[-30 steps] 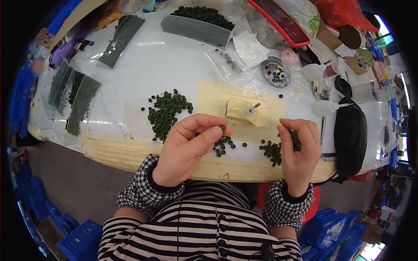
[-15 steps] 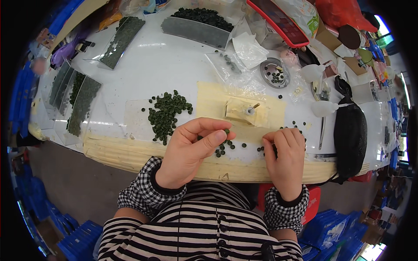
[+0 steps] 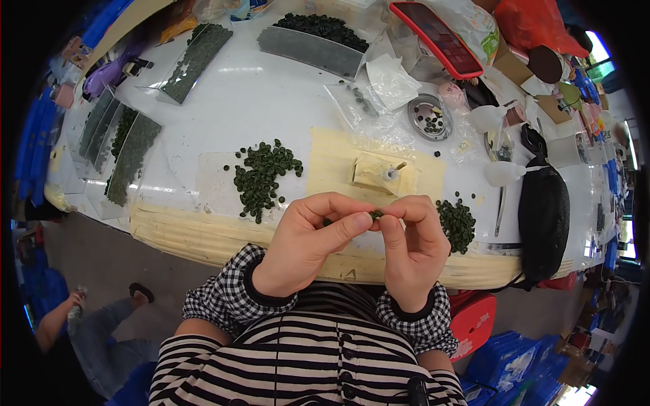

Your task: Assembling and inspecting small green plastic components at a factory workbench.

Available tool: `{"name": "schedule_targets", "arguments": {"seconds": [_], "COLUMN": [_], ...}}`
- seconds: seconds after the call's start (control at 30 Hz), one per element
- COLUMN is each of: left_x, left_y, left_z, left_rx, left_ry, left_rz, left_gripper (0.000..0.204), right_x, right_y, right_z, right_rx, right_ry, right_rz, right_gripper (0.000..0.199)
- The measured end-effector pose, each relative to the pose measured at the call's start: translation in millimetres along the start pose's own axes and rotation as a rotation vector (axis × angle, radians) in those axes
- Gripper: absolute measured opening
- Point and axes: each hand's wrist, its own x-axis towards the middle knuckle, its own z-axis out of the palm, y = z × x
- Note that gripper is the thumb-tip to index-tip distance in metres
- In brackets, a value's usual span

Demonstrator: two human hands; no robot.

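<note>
surface (image 3: 271,101) white, curved | left hand (image 3: 305,243) + right hand (image 3: 413,254) raised together above near edge, fingertips meeting, both pinching one small dark green disc (image 3: 376,214) | clear bags (image 3: 128,145) of green discs far left | loose disc piles (image 3: 261,177) either side

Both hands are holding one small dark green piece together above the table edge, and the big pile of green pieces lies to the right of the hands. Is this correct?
Not quite. In the head view the left hand and right hand do pinch one green piece, but the big pile lies to their left; a smaller pile is on the right.
</note>
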Motion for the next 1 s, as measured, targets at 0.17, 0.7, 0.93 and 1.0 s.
{"name": "schedule_targets", "arguments": {"seconds": [0.17,0.7,0.93,1.0], "left_x": [0.1,-0.8,3.2,2.9], "left_y": [-2.1,-8.8,-5.0,-3.5], "left_z": [-0.2,0.3,-1.2,-1.2], "left_rx": [-0.008,0.036,0.337,0.484], "left_ry": [0.017,0.049,0.12,0.144], "left_rz": [0.013,0.161,0.338,0.416], "left_gripper": [0.017,0.016,0.016,0.018], "right_x": [-1.5,-1.6,0.4,-1.0], "right_y": [0.3,1.3,1.6,3.8], "right_z": [0.5,3.2,-4.0,-5.2], "right_rx": [0.092,-0.462,-0.269,-0.193], "right_ry": [-0.002,0.097,-0.041,-0.065], "right_rz": [0.07,-0.4,-0.321,-0.25], "right_gripper": [0.008,0.026,0.031,0.031]}}
